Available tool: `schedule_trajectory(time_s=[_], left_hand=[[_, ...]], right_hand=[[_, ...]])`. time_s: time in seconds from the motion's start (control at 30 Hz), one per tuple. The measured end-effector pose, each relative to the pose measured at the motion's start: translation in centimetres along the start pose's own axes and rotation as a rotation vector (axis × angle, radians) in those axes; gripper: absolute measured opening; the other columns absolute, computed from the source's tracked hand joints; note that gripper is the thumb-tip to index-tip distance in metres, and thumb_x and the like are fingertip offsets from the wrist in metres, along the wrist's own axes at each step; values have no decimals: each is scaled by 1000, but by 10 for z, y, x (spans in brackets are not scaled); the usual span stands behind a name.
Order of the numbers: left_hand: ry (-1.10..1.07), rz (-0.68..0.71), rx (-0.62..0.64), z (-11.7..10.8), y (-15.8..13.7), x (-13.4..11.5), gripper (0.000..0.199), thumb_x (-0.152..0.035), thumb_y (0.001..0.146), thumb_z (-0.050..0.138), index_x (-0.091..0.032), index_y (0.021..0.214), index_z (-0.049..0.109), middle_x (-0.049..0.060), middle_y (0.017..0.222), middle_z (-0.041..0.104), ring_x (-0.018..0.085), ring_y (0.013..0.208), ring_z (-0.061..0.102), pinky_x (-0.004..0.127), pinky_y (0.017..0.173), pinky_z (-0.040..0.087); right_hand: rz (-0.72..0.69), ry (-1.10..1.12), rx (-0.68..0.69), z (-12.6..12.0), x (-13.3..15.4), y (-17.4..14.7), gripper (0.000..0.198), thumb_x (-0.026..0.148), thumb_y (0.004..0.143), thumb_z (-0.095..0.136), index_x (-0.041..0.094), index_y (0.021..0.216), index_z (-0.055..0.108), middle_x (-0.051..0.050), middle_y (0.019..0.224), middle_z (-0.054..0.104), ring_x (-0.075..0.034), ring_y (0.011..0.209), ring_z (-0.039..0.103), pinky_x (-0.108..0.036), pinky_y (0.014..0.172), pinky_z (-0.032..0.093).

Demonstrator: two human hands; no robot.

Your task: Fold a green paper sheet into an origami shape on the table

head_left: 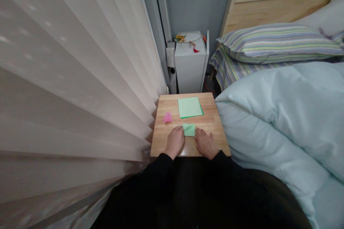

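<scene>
The left hand (175,141) lies at the left edge of a small folded green paper (189,130), fingers close together and slightly curled; the right hand (206,142) meets its right edge, fingers a little apart. Whether either pinches the paper or merely presses it, I cannot tell. The paper sits between them at the near part of the wooden tabletop (167,103). Uneven pressure from the two sides could skew it or leave a crooked crease, and a sideways tug might tear it. Just beyond, to the far left, stands a pink folded paper (167,117); a careless sweep of the left wrist could crush it. Farther off, light green sheets (189,107) overlie a darker one, loose enough to slide if brushed.
</scene>
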State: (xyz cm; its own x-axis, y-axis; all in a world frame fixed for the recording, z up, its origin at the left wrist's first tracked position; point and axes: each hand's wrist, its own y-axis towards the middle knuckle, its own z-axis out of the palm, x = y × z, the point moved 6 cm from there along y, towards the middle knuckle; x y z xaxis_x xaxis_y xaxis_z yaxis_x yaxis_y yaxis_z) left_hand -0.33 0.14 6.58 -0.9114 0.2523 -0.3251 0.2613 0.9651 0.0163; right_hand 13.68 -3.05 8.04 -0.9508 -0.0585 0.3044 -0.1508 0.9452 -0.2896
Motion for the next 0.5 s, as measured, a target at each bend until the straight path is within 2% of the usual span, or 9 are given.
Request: schedule_trajectory(time_s=[0.1, 0.23, 0.37, 0.5], left_hand=[[-104, -30, -70, -13, 2, 1, 20, -9, 93, 50, -17, 95, 68, 8, 107, 71, 21, 100, 67, 32, 92, 52], [-169, -22, -119, -25, 2, -1, 18, -8, 91, 51, -18, 90, 67, 7, 94, 70, 20, 91, 67, 31, 86, 51], [-208, -12, -152, -30, 2, 1, 19, -6, 90, 51, -18, 88, 66, 6, 90, 69, 20, 87, 66, 31, 84, 51], [-242, -3, -199, -32, 3, 3, 19, -8, 93, 50, -18, 88, 65, 6, 89, 69, 20, 87, 65, 31, 83, 50]], right_hand=[[21, -21, -26, -4, -3, 1, 46, 11, 100, 32, 13, 143, 46, -21, 148, 55, -27, 139, 49, -56, 114, 34], [34, 18, -102, -14, -8, 4, 45, 15, 100, 34, 15, 144, 46, -18, 146, 57, -25, 136, 51, -49, 111, 37], [55, 71, -184, -25, -14, 7, 43, 16, 102, 31, 15, 140, 51, -16, 136, 64, -25, 126, 59, -40, 104, 40], [11, 136, -219, -27, -15, 10, 40, 19, 103, 34, 16, 134, 58, -13, 136, 65, -24, 121, 60, -35, 103, 41]])
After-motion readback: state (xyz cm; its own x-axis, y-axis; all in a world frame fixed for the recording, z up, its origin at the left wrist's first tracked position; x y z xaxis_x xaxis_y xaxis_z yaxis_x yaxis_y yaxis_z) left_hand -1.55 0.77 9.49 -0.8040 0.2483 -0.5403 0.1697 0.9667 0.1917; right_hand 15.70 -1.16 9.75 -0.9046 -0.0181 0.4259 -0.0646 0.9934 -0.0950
